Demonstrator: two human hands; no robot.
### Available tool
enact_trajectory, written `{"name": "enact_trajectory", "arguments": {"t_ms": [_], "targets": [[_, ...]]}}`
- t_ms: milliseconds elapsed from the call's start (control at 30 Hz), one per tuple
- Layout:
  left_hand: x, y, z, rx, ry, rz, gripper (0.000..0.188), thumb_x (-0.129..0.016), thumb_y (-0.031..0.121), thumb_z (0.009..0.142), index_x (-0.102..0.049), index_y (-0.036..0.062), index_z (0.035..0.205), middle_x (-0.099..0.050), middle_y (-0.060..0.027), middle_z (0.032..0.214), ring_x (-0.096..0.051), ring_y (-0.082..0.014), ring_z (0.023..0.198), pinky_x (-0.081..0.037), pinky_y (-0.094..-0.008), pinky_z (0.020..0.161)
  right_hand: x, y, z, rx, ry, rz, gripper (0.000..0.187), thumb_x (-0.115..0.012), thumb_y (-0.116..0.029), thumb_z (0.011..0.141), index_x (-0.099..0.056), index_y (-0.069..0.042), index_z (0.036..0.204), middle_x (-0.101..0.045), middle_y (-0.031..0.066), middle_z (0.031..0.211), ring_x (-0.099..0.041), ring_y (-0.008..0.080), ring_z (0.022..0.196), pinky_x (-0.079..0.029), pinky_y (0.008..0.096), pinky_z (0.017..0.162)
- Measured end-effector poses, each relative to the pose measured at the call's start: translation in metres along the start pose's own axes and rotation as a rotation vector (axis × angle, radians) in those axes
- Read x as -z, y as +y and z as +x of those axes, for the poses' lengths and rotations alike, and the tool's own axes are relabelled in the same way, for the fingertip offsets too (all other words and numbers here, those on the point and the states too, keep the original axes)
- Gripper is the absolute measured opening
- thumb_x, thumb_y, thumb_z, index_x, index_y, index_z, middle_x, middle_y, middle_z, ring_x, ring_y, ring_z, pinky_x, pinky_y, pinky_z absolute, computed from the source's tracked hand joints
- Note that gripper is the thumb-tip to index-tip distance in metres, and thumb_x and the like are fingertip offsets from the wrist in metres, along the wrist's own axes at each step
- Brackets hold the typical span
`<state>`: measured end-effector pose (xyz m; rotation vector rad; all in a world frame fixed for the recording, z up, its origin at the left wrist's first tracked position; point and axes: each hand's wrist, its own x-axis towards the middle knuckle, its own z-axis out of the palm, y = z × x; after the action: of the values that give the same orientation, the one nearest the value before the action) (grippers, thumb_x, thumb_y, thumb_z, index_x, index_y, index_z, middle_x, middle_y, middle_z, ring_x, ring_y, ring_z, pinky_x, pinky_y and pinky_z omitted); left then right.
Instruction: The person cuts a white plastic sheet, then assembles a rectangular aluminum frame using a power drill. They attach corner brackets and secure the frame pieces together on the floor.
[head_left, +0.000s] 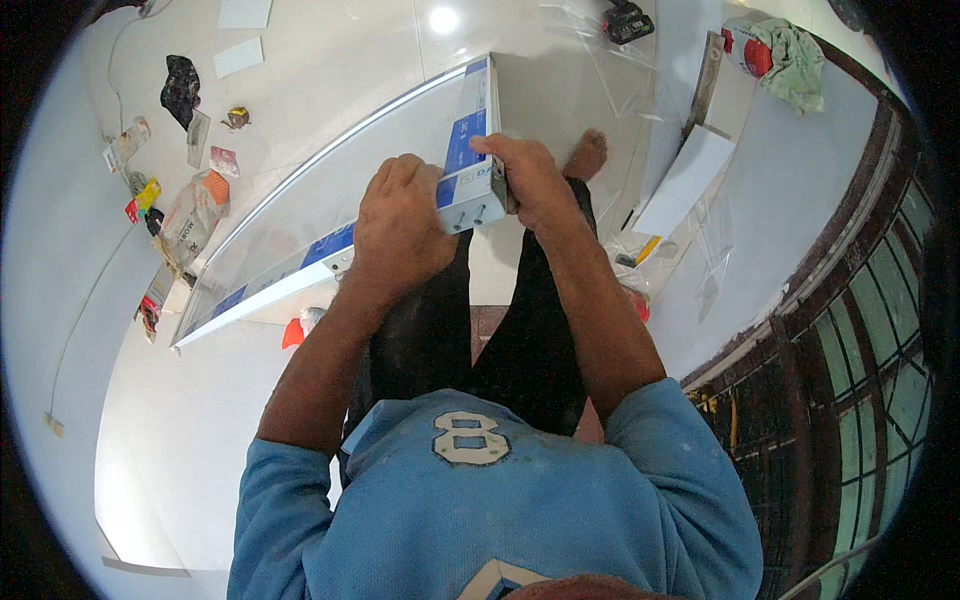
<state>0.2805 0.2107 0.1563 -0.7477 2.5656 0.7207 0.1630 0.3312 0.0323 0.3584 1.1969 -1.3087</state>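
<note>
A white metal-framed glass panel [335,190] slants across in front of my legs, its frame partly covered with blue-and-white film. My left hand [405,225] is closed over the near corner of the frame [468,140], fingers curled down on its edge. On the other side of that corner, my right hand [530,180] wraps round the profile, thumb lying on top. Two screws [470,216] stick out of the profile's end face, between my hands. The undersides of both grips are hidden.
To the left on the floor lie a tape measure [236,117], a black bag [180,90] and a clear plastic bag [195,215]. A black power tool [628,20] is at the far side. At right are a white board [685,180], green cloth [795,65] and a barred window [850,380].
</note>
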Motion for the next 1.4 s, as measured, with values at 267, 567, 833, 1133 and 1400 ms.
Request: {"name": "enact_trajectory", "arguments": {"t_ms": [267, 567, 833, 1133, 1400], "targets": [[0.001, 0.003, 0.001, -0.014, 0.017, -0.018, 0.059, -0.085, 0.006, 0.064, -0.071, 0.0004, 0.121, -0.069, -0.0200, 0.123, -0.066, -0.0409, 0.119, -0.054, -0.0499, 0.107, 0.004, -0.002, 0.000, -0.065, 0.028, 0.026, 0.036, -0.076, -0.036, 0.094, -0.072, -0.003, 0.081, -0.063, 0.0026, 0.065, -0.049, 0.0116, 0.044, -0.031, 0.0308, 0.039], [0.007, 0.003, 0.006, 0.037, -0.024, 0.010, 0.065, -0.087, 0.007, 0.062, -0.071, 0.0011, 0.125, -0.069, -0.0196, 0.126, -0.066, -0.0394, 0.122, -0.053, -0.0494, 0.110, 0.021, -0.026, 0.006, -0.152, -0.216, -0.117, 0.052, -0.070, -0.051, 0.103, -0.072, -0.001, 0.090, -0.067, 0.0076, 0.068, -0.060, 0.0142, 0.048, -0.042, 0.0283, 0.040], [0.009, -0.001, 0.016, 0.057, -0.010, 0.022, 0.064, -0.089, 0.006, 0.061, -0.072, 0.0016, 0.123, -0.070, -0.0188, 0.124, -0.068, -0.0379, 0.120, -0.056, -0.0476, 0.108, 0.028, -0.034, 0.003, -0.231, -0.342, 0.120, 0.057, -0.069, -0.047, 0.106, -0.064, 0.008, 0.119, -0.075, 0.0177, 0.097, -0.078, 0.0248, 0.074, -0.069, 0.0383, 0.061], [0.010, 0.001, 0.019, 0.027, 0.025, 0.020, 0.061, -0.088, 0.006, 0.061, -0.072, 0.0016, 0.119, -0.070, -0.0188, 0.119, -0.068, -0.0379, 0.116, -0.056, -0.0487, 0.104, 0.024, -0.036, 0.001, -0.227, -0.327, 0.149, 0.053, -0.068, -0.041, 0.108, -0.062, 0.009, 0.124, -0.075, 0.0198, 0.110, -0.080, 0.0251, 0.093, -0.071, 0.0392, 0.076], [0.011, -0.001, 0.021, -0.014, 0.025, 0.029, 0.057, -0.088, 0.008, 0.061, -0.071, 0.0022, 0.115, -0.070, -0.0199, 0.113, -0.068, -0.0416, 0.109, -0.057, -0.0510, 0.096, 0.042, -0.021, 0.026, 0.007, -0.429, -0.426, 0.073, -0.050, -0.061, 0.112, -0.071, 0.009, 0.121, -0.073, 0.0271, 0.115, -0.075, 0.0324, 0.103, -0.065, 0.0373, 0.084]]}}
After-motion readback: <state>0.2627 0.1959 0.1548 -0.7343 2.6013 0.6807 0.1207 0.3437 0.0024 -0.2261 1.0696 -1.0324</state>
